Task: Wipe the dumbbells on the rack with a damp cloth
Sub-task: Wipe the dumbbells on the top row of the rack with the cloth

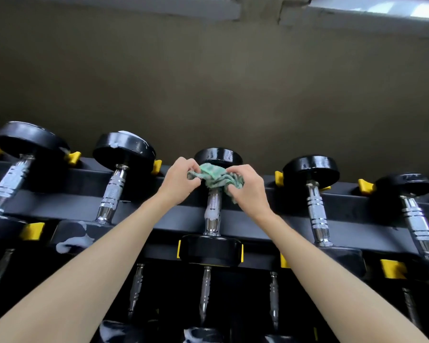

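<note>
Grip: left hand (178, 180) and right hand (250, 189) both pinch cloth (214, 178) on dumbbell (212, 219) handle.

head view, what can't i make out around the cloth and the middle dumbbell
All in the head view:
- Upper handle of the middle dumbbell: hidden under the green cloth, which the left hand and right hand grip.
- Lower-row dumbbells: near ends cut off by the bottom edge, the rest dark.
- Leftmost dumbbell: blurred, cut by the left edge.
- Weight markings: none readable, too dark and small.
</note>
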A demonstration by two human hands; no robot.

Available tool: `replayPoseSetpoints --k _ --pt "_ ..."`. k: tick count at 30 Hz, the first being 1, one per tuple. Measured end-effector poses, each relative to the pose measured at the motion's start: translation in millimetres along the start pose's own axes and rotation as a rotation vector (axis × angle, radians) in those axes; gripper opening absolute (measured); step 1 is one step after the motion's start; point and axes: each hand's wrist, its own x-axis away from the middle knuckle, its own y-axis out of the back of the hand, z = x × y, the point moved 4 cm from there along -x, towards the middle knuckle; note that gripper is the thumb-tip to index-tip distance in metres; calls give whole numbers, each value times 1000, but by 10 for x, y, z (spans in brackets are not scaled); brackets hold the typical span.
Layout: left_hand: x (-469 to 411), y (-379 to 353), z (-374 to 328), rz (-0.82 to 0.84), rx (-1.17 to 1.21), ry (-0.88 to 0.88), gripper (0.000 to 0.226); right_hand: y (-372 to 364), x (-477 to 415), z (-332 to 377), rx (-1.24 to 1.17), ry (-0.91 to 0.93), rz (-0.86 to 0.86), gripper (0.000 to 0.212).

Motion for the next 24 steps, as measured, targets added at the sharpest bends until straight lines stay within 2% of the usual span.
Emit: replayPoseSetpoints --k 2,6,10,13,21,24 --pt "-19 -80 82 -7 -30 30 15 -38 16 -26 31 7 -56 35" --pt "-69 -283 255 93 -25 143 29 -152 -32 -3 111 -40 101 37" --pt "132 -387 321 297 330 311 35 -163 27 -25 33 -111 156 38" --pt "293 -382 312 410 426 328 35 -138 125 -37 -19 -182 181 40" --pt "488 -286 199 605 140 238 33 -99 516 -52 -298 -421 262 39" --pt "535 -284 88 656 22 230 28 -104 581 -76 -294 -554 306 26"
